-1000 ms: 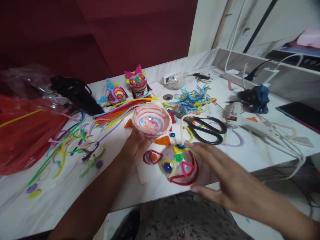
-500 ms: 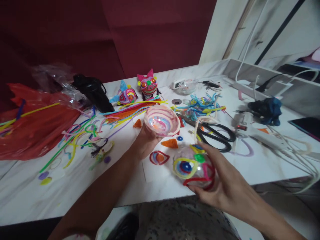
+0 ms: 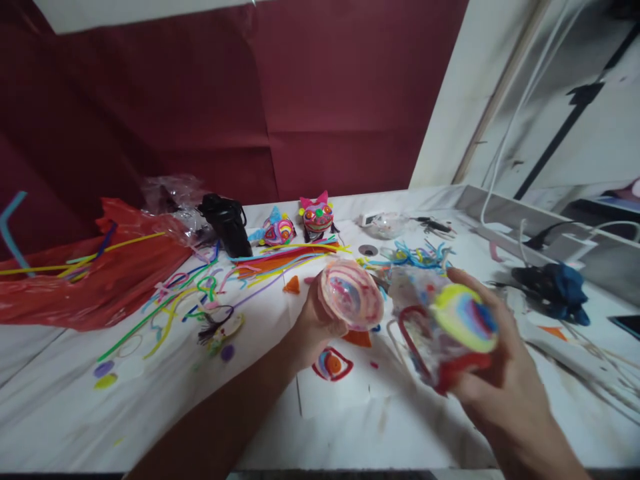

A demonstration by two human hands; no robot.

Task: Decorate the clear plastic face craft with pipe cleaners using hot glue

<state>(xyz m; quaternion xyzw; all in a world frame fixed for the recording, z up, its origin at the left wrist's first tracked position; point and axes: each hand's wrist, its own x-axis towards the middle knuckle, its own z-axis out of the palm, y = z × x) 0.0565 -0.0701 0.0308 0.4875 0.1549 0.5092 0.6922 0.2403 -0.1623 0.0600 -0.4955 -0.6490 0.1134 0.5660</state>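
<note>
My left hand [image 3: 315,327] grips a bowl-shaped half shell [image 3: 353,293], lined with pink, white and blue rings, its hollow side facing me. To its right my right hand [image 3: 505,373] is closed round a clear plastic half shell [image 3: 420,333] with red, yellow and blue pipe-cleaner pieces on it; motion blurs it. The two shells are apart. Below my left hand a red-rimmed eye piece [image 3: 333,364] lies on white paper [image 3: 335,400]. An orange piece [image 3: 357,339] shows partly beneath the left shell.
Two finished-looking colourful heads [image 3: 317,215] stand at the back. Pipe cleaners [image 3: 175,300] lie scattered at left, near a red plastic bag [image 3: 100,287] and a black pouch [image 3: 227,227]. Blue pipe cleaners [image 3: 420,255] are heaped behind the right shell. A power strip [image 3: 565,357] and cables lie at right.
The view has tilted up. My right hand has lifted and turned its shell, with the eye now facing right. My left hand still holds the ringed shell, which has tilted; the scissors are now mostly hidden.
</note>
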